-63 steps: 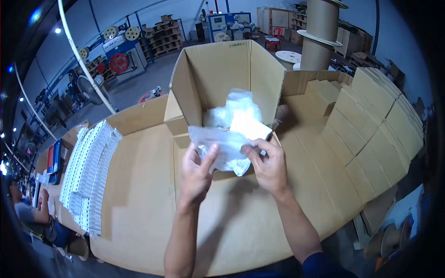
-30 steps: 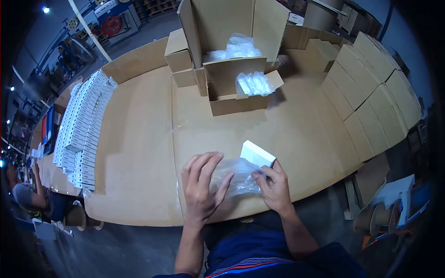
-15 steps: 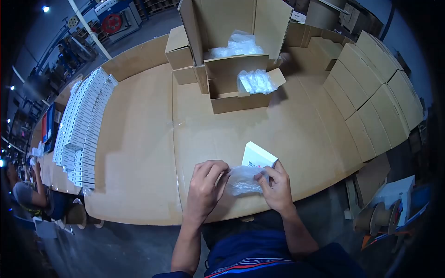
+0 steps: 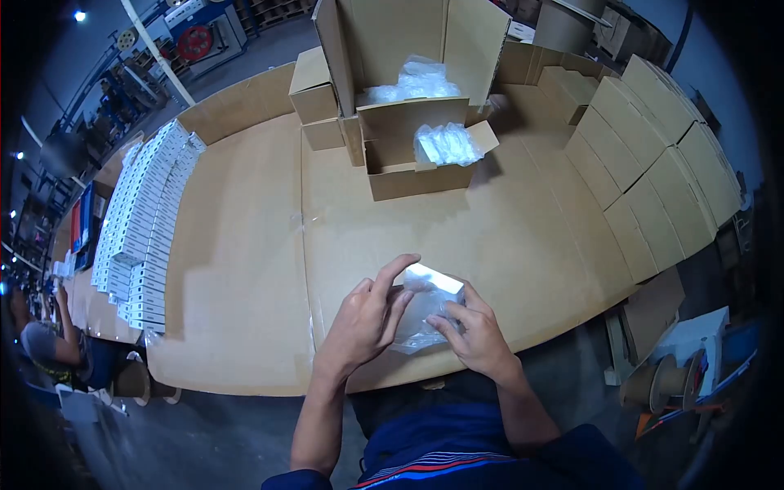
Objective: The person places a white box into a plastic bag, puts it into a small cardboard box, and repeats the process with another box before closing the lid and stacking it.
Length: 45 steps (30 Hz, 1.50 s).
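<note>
A small white box (image 4: 434,280) is held between my two hands above the near edge of the cardboard-covered table, with a clear plastic bag (image 4: 418,327) hanging below and around its lower part. My left hand (image 4: 365,320) is curled at the left side, its index finger reaching to the box's top left corner and its thumb near the bag. On the right, my right hand (image 4: 474,331) grips the box's right edge, with thumb and index finger pinching the bag.
An open carton (image 4: 420,185) holding plastic-wrapped packs (image 4: 449,145) stands at the back, before a bigger open carton (image 4: 400,41). Stacked brown boxes (image 4: 653,175) line the right. Rows of white boxes (image 4: 151,216) fill the left. A person (image 4: 61,335) sits far left.
The white box has moved left and down to the bag, and its side now faces up. My left hand has opened its index finger out to the box's corner.
</note>
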Available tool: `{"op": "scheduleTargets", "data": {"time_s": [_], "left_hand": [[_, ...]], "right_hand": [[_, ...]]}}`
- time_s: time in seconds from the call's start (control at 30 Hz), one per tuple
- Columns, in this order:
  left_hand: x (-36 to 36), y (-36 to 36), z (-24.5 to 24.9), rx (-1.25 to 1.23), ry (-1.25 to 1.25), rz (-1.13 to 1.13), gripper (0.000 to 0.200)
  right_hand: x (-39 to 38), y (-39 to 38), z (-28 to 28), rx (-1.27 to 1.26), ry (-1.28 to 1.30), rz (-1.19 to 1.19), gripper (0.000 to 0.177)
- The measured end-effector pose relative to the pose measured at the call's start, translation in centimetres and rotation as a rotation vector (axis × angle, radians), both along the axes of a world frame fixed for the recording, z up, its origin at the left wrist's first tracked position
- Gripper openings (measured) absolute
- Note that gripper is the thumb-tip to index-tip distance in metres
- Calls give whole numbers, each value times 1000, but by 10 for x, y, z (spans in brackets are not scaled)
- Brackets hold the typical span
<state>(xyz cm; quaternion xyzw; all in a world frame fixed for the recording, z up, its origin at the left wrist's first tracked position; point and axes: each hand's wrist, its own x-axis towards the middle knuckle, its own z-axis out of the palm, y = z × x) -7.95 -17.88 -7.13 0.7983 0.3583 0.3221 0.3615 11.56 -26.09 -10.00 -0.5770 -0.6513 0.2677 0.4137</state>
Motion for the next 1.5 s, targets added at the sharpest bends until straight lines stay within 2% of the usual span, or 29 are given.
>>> {"op": "scheduleTargets", "data": {"time_s": [0.1, 0.23, 0.37, 0.43, 0.53, 0.57, 0.67, 0.77, 0.87, 0.9, 1.0, 1.07, 1.17, 1.27, 1.3, 1.5], "left_hand": [[-4, 11, -6, 175, 184, 10, 59], [-7, 16, 3, 86, 239, 50, 65], [-6, 19, -10, -31, -267, 128, 79], [-10, 25, -29, 24, -556, 210, 93], [-10, 11, -62, -209, -749, 152, 115], [-10, 1, -67, -298, -753, 49, 111], [9, -21, -60, -484, -719, 6, 87], [9, -17, -61, -452, -468, 73, 58], [8, -16, -67, -392, -454, 119, 41], [9, -16, -66, -347, -481, 146, 37], [2, -19, -62, -285, -364, 138, 33], [0, -19, -63, -252, -342, 101, 32], [3, -21, -62, -222, -312, 73, 32], [3, -21, -60, -173, -267, 68, 35], [3, -20, -60, -149, -247, 68, 37], [3, -19, -55, -155, -259, 76, 33]], "right_hand": [[3, -3, 4, -97, -25, -11, 24], [6, -5, 0, -144, -29, -23, 23], [8, -4, -5, -191, -49, -46, 24], [8, -2, -23, -182, 129, -92, 22], [4, 2, -37, -84, 424, -126, 21], [0, 5, -38, -37, 528, -131, 20], [-8, 8, -36, 10, 589, -139, 19], [-3, 4, -51, -103, 461, -88, 21], [-2, 2, -47, -86, 441, -14, 19], [4, 2, -44, -34, 449, 24, 14], [45, 15, -30, -46, 447, -119, 19], [51, 31, -10, 169, 615, -156, 41], [56, 49, 19, 380, 599, -59, 59], [53, 58, 39, 406, 621, 65, 63], [50, 61, 42, 425, 618, 111, 59], [47, 75, 56, 403, 400, 396, 51]]}}
